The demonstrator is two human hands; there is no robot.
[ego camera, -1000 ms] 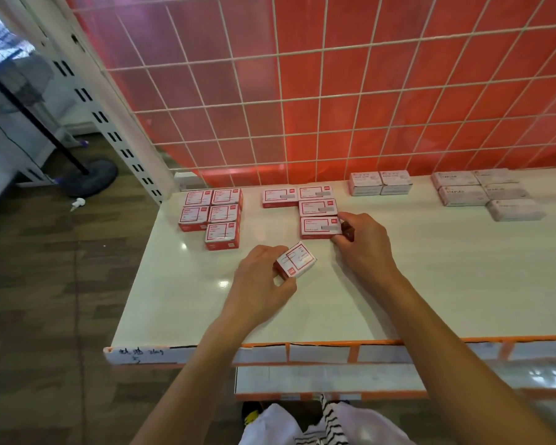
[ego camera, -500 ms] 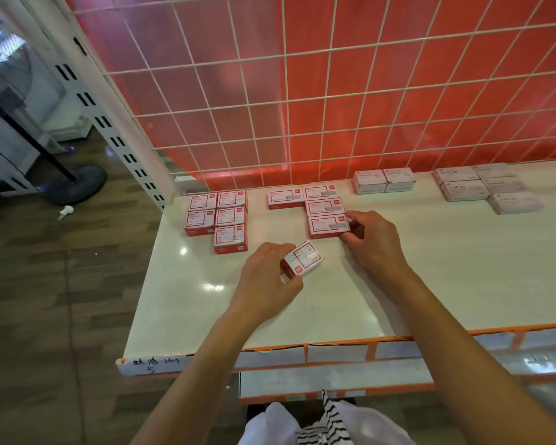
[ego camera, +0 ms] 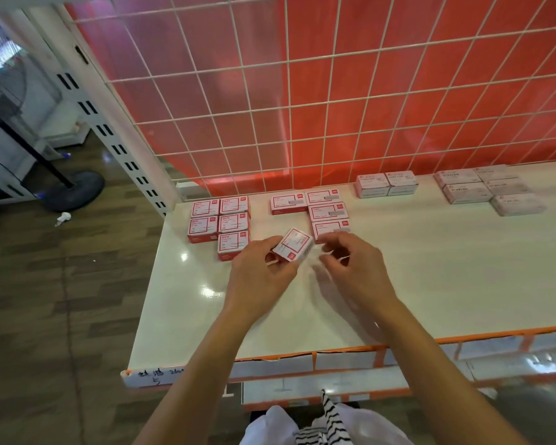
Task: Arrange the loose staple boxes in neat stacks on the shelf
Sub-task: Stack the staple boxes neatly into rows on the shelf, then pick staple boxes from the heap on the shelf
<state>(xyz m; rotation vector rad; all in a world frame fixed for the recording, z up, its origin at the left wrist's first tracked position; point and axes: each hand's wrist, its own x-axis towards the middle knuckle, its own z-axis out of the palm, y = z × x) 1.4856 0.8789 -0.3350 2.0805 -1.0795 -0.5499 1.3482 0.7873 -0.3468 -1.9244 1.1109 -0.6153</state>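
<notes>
Left hand [ego camera: 264, 277] around tilted staple box [ego camera: 294, 246], right hand [ego camera: 350, 268] just beside.

Both forearms extended; left hand [ego camera: 260, 275] pinches staple box [ego camera: 294, 245]; right hand [ego camera: 353, 271] beside, fingers loosely curled, blurred.

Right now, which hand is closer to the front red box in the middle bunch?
Right. The right hand has its fingertips right by the front edge of that front red box; the left hand is off to its left, holding a loose box.
</notes>
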